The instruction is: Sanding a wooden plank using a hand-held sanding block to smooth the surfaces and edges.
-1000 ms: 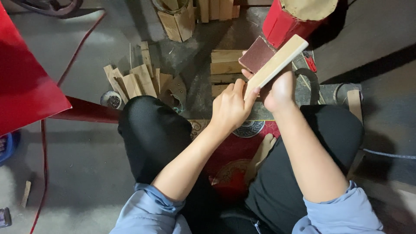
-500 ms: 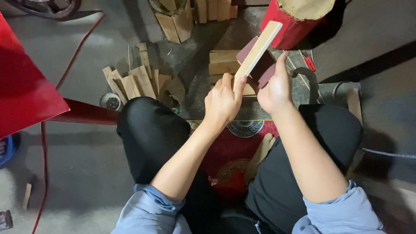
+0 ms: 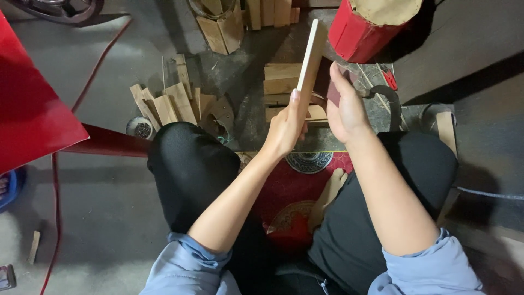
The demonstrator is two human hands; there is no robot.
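The red sheet (image 3: 33,114) is filling the left edge of the view, and the red drum (image 3: 365,27) is standing at the top right on the floor (image 3: 109,207). Wood offcuts (image 3: 169,106) are lying scattered on the floor ahead of the person's left knee, with stacked blocks (image 3: 281,82) just beyond the hands.

The board (image 3: 311,63) is now standing nearly upright, edge-on to the camera; a second ago it was lying slanted with its broad face showing. It is being held above the stacked blocks, between the two hands and in front of the drum.

The left hand (image 3: 284,131) is gripping the board's lower end, fingers closed on it. The right hand (image 3: 344,106) is pressing a dark red sanding pad (image 3: 332,87) against the board's far side, fingers curled round the pad.

Judgement: the turn is presenting a fresh edge or face to the pad, so the smoothing is moving on to another side, not ending.
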